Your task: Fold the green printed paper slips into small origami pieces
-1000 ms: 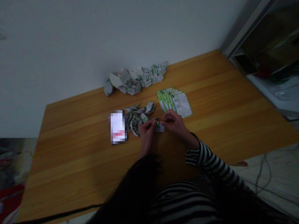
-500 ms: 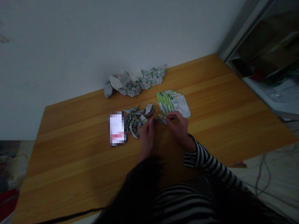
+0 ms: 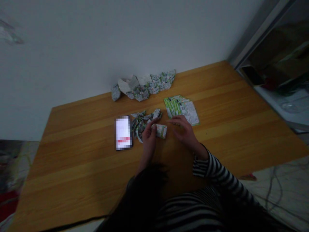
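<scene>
Folded paper piece (image 3: pixel 161 131) sits pinched between thumb and fingertips of left hand (image 3: pixel 148 135), just right of the pile of folded pieces (image 3: pixel 142 121), probably held apart to stay separate, while right hand (image 3: pixel 184 132), fingers loosely spread and empty, hovers beside the fanned leaflets (image 3: pixel 183 108) on the wooden table (image 3: pixel 229 106).

You sit in a dim room of what looks like a home. A wood-grain surface (image 3: pixel 72 154) stands against a bare white wall (image 3: pixel 96 48). Loose cables (image 3: pixel 272 183) trail across the pale floor (image 3: pixel 285 167) to your right, where a metal-framed glass panel (image 3: pixel 256 35) fronts cluttered household belongings.
</scene>
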Available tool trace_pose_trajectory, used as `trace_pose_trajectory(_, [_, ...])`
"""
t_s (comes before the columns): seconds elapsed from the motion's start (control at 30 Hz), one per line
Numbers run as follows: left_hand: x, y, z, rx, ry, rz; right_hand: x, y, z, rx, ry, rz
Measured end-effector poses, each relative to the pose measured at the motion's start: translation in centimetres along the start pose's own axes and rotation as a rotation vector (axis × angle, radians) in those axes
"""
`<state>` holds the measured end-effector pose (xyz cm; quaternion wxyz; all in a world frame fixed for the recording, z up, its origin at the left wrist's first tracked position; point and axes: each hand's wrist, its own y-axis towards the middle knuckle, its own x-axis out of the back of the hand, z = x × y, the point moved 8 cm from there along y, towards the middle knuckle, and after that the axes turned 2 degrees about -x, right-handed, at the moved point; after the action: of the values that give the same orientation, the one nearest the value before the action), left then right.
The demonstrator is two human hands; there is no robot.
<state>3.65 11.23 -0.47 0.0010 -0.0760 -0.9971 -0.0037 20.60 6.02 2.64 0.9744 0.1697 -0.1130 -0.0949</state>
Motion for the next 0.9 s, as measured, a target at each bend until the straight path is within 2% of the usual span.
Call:
trace_pose_trajectory(0.07, [-0.3, -0.1, -0.6, -0.001, -0.024, 0.032, -1.0, -0.1, -0.3, 0.006, -0.032, 0.14])
trace_pose_trajectory(0.13, [-0.7, -0.3, -0.7, 0.032, -0.027, 0.077, -1.6, -0.4, -0.6, 0.01, -0.001, 0.186])
trace_pose_trajectory(0.27, [-1.6, -0.7, -0.4, 0.112, -0.041, 0.184, -1.3, -0.8, -1.4, -0.041, 0.066, 0.033])
trace_pose_trajectory(0.43, [-1.9, -0.4, -1.1, 0.029, -0.057, 0.226, 0.1, -1.2, -3.4, -0.313, 0.199, -0.204])
trace_pose_trajectory(0.63, [-1.2, -0.5, -1.0, -0.04, 0.0, 0.058, 0.0, -0.8, -4.3, -0.45, 0.363, -0.207])
trace_pose_trajectory(0.83, [-1.7, -1.2, -0.9, -0.051, -0.009, 0.028, 0.6, -0.3, -4.5, -0.433, 0.359, -0.225])
trace_pose_trajectory(0.9, [-1.6, -1.4, -1.3, -0.095, 0.037, 0.015, 0.6, -0.3, -4.4, -0.426, 0.351, -0.226])
